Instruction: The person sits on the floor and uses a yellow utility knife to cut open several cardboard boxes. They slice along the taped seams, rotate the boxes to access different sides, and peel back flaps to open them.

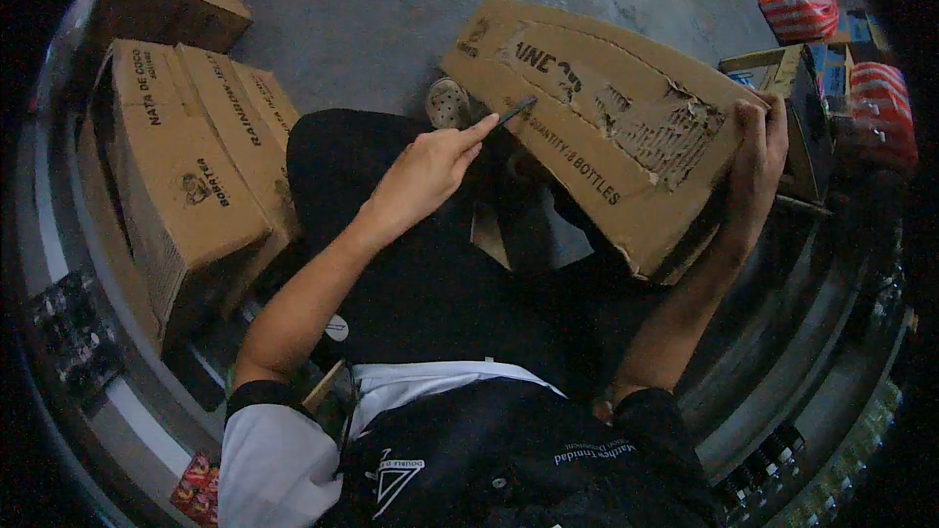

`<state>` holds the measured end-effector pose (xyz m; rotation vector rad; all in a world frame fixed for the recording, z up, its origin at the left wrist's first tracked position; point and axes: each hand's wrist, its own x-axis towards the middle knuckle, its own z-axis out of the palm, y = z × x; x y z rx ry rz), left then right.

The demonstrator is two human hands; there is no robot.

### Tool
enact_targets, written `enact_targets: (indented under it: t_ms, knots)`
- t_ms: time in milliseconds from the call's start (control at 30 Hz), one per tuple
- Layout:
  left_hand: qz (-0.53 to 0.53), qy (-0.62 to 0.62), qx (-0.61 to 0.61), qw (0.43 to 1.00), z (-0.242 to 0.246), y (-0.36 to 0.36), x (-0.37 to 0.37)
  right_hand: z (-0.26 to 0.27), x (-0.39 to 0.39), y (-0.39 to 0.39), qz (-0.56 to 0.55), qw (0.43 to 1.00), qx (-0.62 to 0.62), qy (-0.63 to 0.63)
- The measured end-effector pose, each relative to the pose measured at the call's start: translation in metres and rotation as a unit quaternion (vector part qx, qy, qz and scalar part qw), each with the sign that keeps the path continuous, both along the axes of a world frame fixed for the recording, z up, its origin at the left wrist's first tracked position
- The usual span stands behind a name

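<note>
A brown cardboard carton is tilted over my legs. Its printed face has a long rough cut line and a torn patch that bares the corrugation near its right end. My left hand holds a slim dark tool, probably a knife; its far end lies over the carton's near side, and whether it touches cannot be told. My right hand grips the carton's right edge, fingers over the upper corner and palm along the side. Part of the right palm is in shadow.
Large printed cartons stand at the left, with another box behind. At the right are an open carton and red-and-white striped bags. A clog-style shoe rests on the concrete floor.
</note>
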<state>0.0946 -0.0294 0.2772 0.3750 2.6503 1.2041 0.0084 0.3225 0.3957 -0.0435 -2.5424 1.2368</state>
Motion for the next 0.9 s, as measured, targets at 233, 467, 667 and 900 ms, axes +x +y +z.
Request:
enact_targets:
  t_ms: [233, 467, 667, 900]
  knots:
    - [-0.035, -0.061, -0.02, 0.997, 0.01, -0.012, -0.038, 0.015, -0.005, -0.002, 0.036, 0.997, -0.045, -0.041]
    - [-0.081, -0.062, -0.028, 0.994, 0.007, -0.023, -0.053, 0.019, -0.004, -0.014, 0.023, 0.991, -0.118, -0.052]
    - [-0.062, -0.052, -0.017, 0.997, -0.006, -0.016, -0.056, 0.022, -0.001, -0.022, -0.008, 0.99, -0.131, -0.059]
    - [0.052, -0.07, 0.12, 0.989, -0.039, 0.006, -0.044, 0.021, -0.01, -0.025, -0.004, 0.997, -0.061, -0.042]
